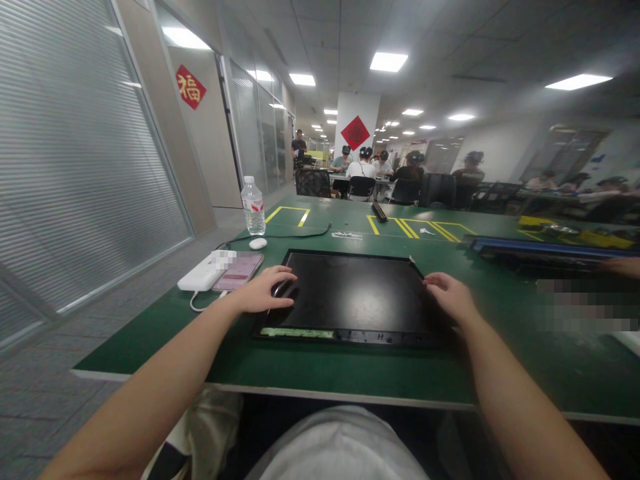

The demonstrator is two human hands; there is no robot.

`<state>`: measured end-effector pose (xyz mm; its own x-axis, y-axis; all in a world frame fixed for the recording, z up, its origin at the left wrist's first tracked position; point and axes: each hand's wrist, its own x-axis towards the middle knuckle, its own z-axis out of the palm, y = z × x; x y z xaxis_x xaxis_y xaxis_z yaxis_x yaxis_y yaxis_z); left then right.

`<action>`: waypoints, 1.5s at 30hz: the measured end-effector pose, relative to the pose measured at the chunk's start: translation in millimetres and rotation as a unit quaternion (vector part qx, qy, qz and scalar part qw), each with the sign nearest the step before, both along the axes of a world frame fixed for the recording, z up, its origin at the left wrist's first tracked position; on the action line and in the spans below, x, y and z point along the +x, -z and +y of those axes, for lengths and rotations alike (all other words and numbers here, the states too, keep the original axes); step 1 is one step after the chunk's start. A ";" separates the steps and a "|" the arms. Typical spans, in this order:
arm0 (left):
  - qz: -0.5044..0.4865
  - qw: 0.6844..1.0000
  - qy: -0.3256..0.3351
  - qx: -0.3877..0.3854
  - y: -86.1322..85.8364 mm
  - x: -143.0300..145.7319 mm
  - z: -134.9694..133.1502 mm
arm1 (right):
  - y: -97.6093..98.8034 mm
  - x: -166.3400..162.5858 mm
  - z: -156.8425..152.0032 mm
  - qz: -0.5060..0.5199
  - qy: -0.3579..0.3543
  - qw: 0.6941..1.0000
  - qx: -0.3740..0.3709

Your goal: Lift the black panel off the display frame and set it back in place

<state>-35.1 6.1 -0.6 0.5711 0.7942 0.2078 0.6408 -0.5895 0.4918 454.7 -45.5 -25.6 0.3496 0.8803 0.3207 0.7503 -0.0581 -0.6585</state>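
1. Panel, black, thin-framed point(350, 293): one, lying flat at centre of the green surface point(350, 375); bare strip, green point(297, 333), inset along its lower edge at 7 o'clock.
2. Hazards, as judged: strip open to a snag or scratch if fingers or a tool drag across it; glossy face liable to smears under the left thumb; a one-sided lift could flex the frame; a leftward slide could bump the phone point(243, 270), at the panel's 10 o'clock with a white cable.
3. Left hand point(265, 291): at the panel's 9 o'clock; fingers and thumb spread well apart over the side edge, apparently resting, nothing clasped.
4. Right hand point(450, 298): at 3 o'clock; fingers slightly bent, tips at the frame edge; whether they grip it, cannot tell.
5. Bottle, clear point(254, 210): upright, 11 o'clock, well apart.
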 end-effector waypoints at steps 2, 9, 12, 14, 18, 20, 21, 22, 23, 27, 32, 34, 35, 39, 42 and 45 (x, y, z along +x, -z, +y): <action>0.009 0.999 0.041 -0.029 -4.3 -0.8 -3.3 | 0.8 -2.6 0.1 0.015 -0.053 0.998 -0.006; 0.029 0.994 0.085 -0.064 -10.1 -6.6 -5.5 | 4.8 -6.3 0.7 0.020 -0.111 0.991 -0.076; 0.042 0.992 0.095 -0.065 -10.6 -7.6 -6.0 | 3.8 -7.0 0.0 0.009 -0.098 0.992 -0.079; 0.042 0.992 0.099 -0.063 -10.9 -7.1 -7.0 | 2.7 -7.6 -0.8 0.002 -0.096 0.992 -0.078; 0.042 0.992 0.108 -0.056 -12.2 -4.9 -9.8 | 1.3 -8.7 -1.8 -0.006 -0.100 0.992 -0.079; 0.038 0.992 0.112 -0.053 -13.7 -3.6 -11.5 | 1.1 -9.0 -1.8 -0.009 -0.101 0.991 -0.085; 0.035 0.992 0.113 -0.051 -14.6 -3.0 -12.4 | 1.2 -9.1 -1.6 -0.011 -0.100 0.991 -0.089; 0.033 0.992 0.115 -0.049 -15.5 -2.3 -13.3 | 1.3 -9.0 -1.3 -0.014 -0.099 0.991 -0.092; 0.032 0.991 0.118 -0.046 -16.4 -1.6 -14.1 | 1.5 -9.0 -0.9 -0.017 -0.097 0.991 -0.094; 0.036 0.989 0.139 -0.028 -18.1 0.9 -16.1 | 2.6 -8.7 0.3 -0.029 -0.097 0.991 -0.090; 0.039 0.987 0.155 -0.002 -15.6 2.7 -15.8 | 2.8 -9.1 0.3 -0.030 -0.100 0.991 -0.081; 0.039 0.987 0.158 0.001 -14.8 3.1 -15.5 | 2.7 -8.9 0.5 -0.030 -0.103 0.991 -0.078; 0.039 0.987 0.158 0.002 -14.7 3.3 -15.5 | 2.8 -8.7 0.6 -0.030 -0.103 0.991 -0.076; 0.037 0.987 0.155 -0.007 -16.1 3.9 -16.7 | 3.8 -8.2 1.2 -0.028 -0.101 0.992 -0.074; 0.042 0.988 0.145 -0.023 -17.5 4.0 -17.7 | 3.4 -9.2 0.6 -0.023 -0.097 0.992 -0.074; 0.051 0.993 0.105 -0.030 -15.4 3.6 -15.3 | 0.5 -8.9 -0.1 -0.036 -0.067 0.995 -0.066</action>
<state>-31.5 -9.2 14.9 0.7405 0.6651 0.0962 0.5557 -0.6865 0.4689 445.8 -45.7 -26.1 0.2063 0.9536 0.2194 0.8026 -0.0366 -0.5954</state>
